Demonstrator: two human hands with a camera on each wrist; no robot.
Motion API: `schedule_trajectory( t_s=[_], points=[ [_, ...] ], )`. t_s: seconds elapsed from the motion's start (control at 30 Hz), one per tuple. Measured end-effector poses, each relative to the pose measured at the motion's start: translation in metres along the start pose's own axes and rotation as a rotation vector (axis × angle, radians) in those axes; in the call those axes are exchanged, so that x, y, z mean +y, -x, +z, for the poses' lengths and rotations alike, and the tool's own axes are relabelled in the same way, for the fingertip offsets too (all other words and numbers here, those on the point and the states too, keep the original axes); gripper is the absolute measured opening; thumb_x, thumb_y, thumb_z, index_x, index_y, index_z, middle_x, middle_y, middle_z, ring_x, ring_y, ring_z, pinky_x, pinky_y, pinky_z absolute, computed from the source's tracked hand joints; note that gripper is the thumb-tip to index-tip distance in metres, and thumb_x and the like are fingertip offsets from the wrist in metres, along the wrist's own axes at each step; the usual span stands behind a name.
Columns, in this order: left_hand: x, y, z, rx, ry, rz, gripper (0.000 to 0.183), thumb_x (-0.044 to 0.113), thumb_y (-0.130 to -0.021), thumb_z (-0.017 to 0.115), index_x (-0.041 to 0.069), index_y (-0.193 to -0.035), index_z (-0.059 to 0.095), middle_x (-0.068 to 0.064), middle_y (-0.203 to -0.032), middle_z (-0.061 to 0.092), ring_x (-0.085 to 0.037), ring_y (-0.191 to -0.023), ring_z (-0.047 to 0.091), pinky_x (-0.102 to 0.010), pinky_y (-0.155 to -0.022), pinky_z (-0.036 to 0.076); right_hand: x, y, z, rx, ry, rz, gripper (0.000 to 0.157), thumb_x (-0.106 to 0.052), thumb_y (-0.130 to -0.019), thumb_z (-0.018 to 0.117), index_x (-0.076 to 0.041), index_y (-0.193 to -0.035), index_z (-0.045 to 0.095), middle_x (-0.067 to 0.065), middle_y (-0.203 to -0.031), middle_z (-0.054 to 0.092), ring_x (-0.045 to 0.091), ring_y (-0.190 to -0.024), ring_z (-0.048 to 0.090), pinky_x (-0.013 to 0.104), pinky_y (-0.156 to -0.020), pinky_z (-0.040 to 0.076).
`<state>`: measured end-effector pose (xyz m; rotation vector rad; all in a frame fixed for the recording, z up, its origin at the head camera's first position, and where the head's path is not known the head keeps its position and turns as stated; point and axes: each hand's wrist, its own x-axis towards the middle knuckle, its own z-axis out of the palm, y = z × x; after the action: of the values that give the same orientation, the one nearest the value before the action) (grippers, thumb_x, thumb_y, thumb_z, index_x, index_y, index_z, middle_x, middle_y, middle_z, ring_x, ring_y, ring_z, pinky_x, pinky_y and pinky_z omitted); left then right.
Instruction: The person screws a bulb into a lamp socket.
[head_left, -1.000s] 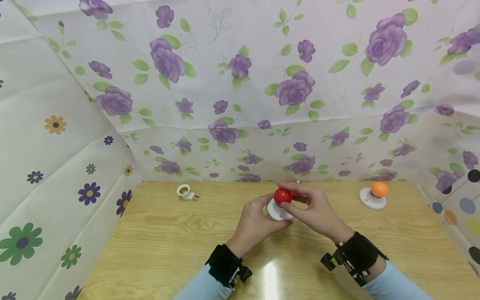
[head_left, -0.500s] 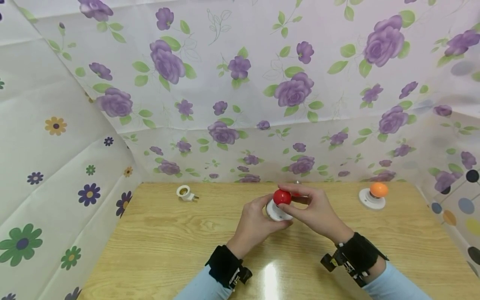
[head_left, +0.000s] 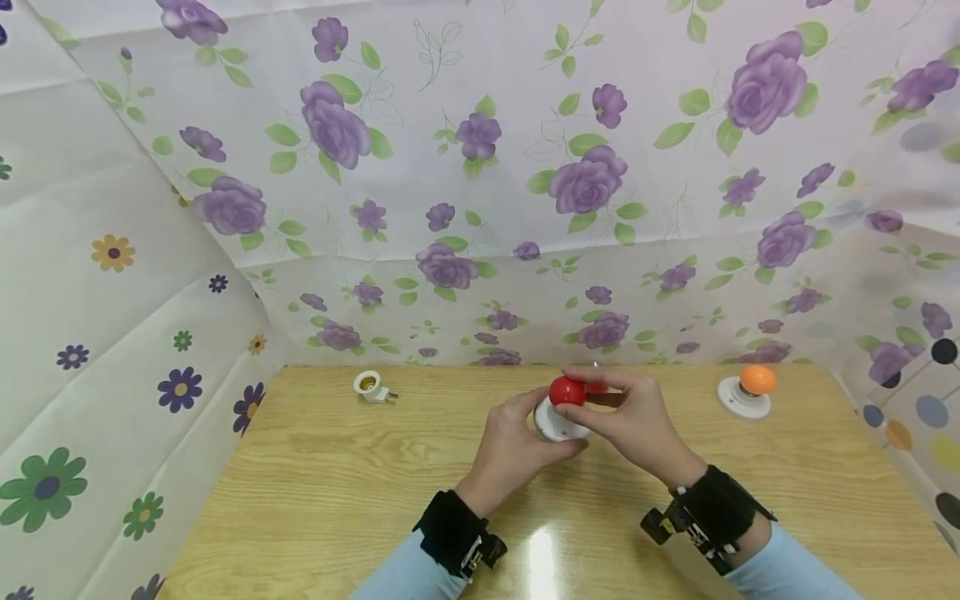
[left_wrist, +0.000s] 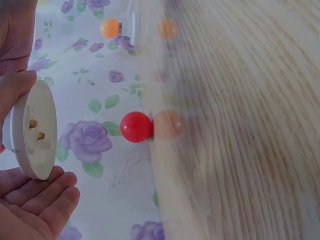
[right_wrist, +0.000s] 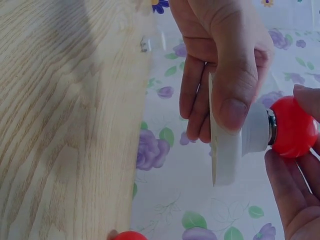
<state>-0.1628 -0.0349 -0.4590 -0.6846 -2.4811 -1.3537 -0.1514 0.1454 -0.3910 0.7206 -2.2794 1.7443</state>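
My left hand [head_left: 510, 446] grips the round white lamp holder [head_left: 557, 423] by its rim, thumb on one side and fingers on the other. A red light bulb [head_left: 566, 392] sits at the holder's socket, and my right hand [head_left: 630, 417] pinches it between thumb and fingers. In the right wrist view a strip of the red bulb's metal cap [right_wrist: 271, 126] shows at the socket's mouth. The left wrist view shows the underside of the lamp holder [left_wrist: 42, 132] with two brass screws, held up off the table.
Behind my right hand lies a second red bulb [head_left: 596, 387], partly hidden. An orange bulb in a white lamp holder [head_left: 746, 398] stands at the back right. A white socket with plug pins [head_left: 372, 387] lies at the back left. Flowered cloth [head_left: 450, 308] backs the wooden table [head_left: 337, 500].
Both hands keep their hold on the lamp holder and red bulb. They have shifted very slightly, and the right fingers have moved a little around the bulb.
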Motion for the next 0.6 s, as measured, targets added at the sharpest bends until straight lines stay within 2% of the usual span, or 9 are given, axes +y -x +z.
schedule_trajectory(
  t_s=[0.13,0.3,0.43,0.6],
  points=[
    [0.0011,-0.0004,0.0004,0.003,0.008,0.0,0.065,0.055,-0.07,0.074,0.028,-0.125,0.055,0.017,-0.109,0.058,0.0,-0.095,0.055,-0.024,-0.075,0.048,-0.0025,-0.0002,0.0007,0.026,-0.011,0.001,0.038,-0.014,-0.075,0.077,-0.005,-0.111,0.066,0.006,-0.109,0.063,0.022,-0.099,0.059,0.04,-0.077,0.05],
    [0.0022,-0.0005,0.0004,0.005,0.018,0.001,0.064,0.054,-0.07,0.074,0.028,-0.125,0.055,0.017,-0.108,0.058,-0.001,-0.095,0.055,-0.023,-0.075,0.047,-0.0046,-0.0006,-0.0003,0.018,-0.01,0.0,0.039,-0.012,-0.075,0.077,-0.007,-0.112,0.065,0.005,-0.111,0.063,0.022,-0.1,0.059,0.039,-0.079,0.05],
    [0.0025,-0.0004,-0.0005,0.015,0.021,0.0,0.062,0.054,-0.069,0.075,0.03,-0.123,0.056,0.018,-0.106,0.059,-0.001,-0.095,0.056,-0.022,-0.076,0.047,-0.0048,-0.0017,-0.0036,-0.034,-0.017,-0.014,0.044,-0.012,-0.078,0.075,-0.01,-0.12,0.061,0.001,-0.119,0.059,0.02,-0.104,0.057,0.043,-0.086,0.047],
    [0.0027,0.0002,-0.0013,0.024,0.012,0.006,0.062,0.054,-0.068,0.076,0.03,-0.122,0.057,0.018,-0.106,0.059,0.0,-0.095,0.055,-0.028,-0.076,0.049,0.0026,-0.0023,-0.0076,-0.13,-0.024,-0.021,0.045,-0.012,-0.085,0.067,-0.015,-0.129,0.055,-0.002,-0.13,0.052,0.02,-0.111,0.053,0.044,-0.092,0.042]
  ],
)
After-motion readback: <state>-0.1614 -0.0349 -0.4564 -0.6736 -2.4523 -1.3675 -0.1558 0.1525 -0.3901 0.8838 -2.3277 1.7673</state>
